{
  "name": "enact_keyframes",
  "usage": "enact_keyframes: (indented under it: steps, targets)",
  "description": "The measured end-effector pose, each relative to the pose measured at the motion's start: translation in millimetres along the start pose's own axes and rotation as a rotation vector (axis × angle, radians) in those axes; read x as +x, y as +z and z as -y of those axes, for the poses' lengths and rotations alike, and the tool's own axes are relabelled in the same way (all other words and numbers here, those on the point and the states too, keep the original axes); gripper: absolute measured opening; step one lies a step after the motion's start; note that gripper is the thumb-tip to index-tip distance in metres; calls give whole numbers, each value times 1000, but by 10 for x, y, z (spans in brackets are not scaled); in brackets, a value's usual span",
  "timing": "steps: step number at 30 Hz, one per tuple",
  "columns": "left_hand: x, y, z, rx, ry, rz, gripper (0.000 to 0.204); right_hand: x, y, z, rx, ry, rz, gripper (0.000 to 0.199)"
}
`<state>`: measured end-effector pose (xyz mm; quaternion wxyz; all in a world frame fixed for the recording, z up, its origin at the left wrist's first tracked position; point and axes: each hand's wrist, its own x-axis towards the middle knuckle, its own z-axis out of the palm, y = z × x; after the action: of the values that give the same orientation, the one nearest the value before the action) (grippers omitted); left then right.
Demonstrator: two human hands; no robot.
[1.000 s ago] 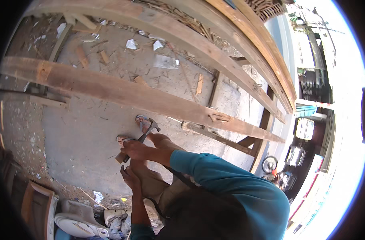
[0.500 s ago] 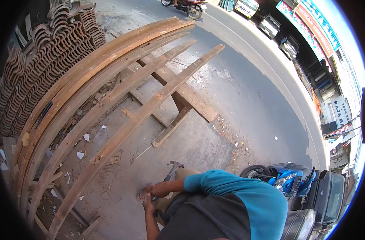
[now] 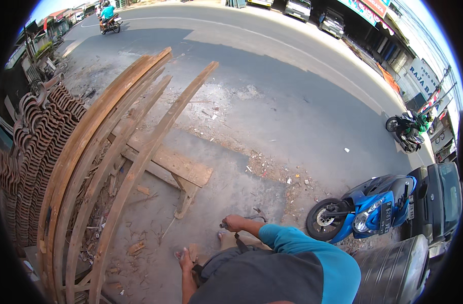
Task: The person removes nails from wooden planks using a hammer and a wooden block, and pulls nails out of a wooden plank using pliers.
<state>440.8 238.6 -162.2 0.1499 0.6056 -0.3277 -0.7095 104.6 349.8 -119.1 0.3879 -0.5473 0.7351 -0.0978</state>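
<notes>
My right hand point(image 3: 233, 222) is closed around the handle of a claw hammer point(image 3: 260, 215). The hammer's dark metal head points off to the right, past my forearm. Lower and to the left, my left hand point(image 3: 186, 260) hangs near my leg, fingers stretched forward, with nothing visible in it. Ahead of my hands stands a rough wooden bench point(image 3: 183, 167) with a splayed leg. Several long wooden beams point(image 3: 132, 175) lie side by side across it, to the left of both hands.
Stacked clay roof tiles point(image 3: 44, 131) stand at the far left. To the right are a parked blue motorbike point(image 3: 365, 205), a dark ribbed tank point(image 3: 391, 268) and a dark car point(image 3: 439, 202). Wood scraps and rubble litter the ground. Motorbikes and vehicles are on and beside the road point(image 3: 292, 45).
My hands have come apart; the right has moved right and forward with the hammer. The view has tilted up and turned right, and a green-clad rider has appeared at right.
</notes>
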Motion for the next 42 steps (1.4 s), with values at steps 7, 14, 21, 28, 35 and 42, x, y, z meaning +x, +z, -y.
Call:
enact_keyframes:
  steps: [7,14,21,28,35,42]
  targets:
    - [-190,34,-380,53,-21,-373,65,-1392,308,-1422,99,479,-209,24]
    - [-398,-787,245,395,-51,-408,60,-1854,808,-1152,141,673,12,40]
    - [-303,-1248,669,768,96,-355,58,-1331,947,-573,390,757,-200,40]
    - [-171,-1253,153,282,36,-235,47,-820,53,242,458,462,-397,26]
    - [-215,-1573,-156,386,100,-335,58,-698,-1486,1314,437,156,-1008,29]
    - [-258,-1814,98,167,-42,-397,46,-473,-2450,2023,766,-405,-1421,34]
